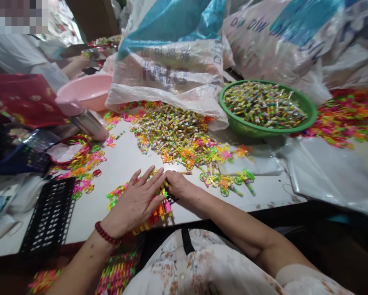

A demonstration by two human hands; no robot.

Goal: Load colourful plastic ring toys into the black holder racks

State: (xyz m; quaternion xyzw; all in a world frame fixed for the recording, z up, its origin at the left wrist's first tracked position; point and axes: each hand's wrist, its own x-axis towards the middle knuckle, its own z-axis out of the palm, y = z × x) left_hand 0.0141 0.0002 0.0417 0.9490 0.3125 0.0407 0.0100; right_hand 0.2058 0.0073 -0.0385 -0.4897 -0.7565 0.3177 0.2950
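My left hand (137,200) lies flat with fingers stretched out on a row of small bright plastic toy pieces (159,211) at the near edge of the white table (122,159). My right hand (178,184) rests beside it at the row's right end, fingers curled under and mostly hidden. A red bead bracelet (105,234) circles my left wrist. A big loose pile of the same colourful pieces (174,133) spreads across the table beyond my hands.
A green basket (265,130) full of pieces stands at the right, sacks (174,61) behind it. A black plastic tray (50,215) lies at the left, a pink basin (90,90) and steel flask (87,121) farther back. Another person's hand (77,63) works at top left.
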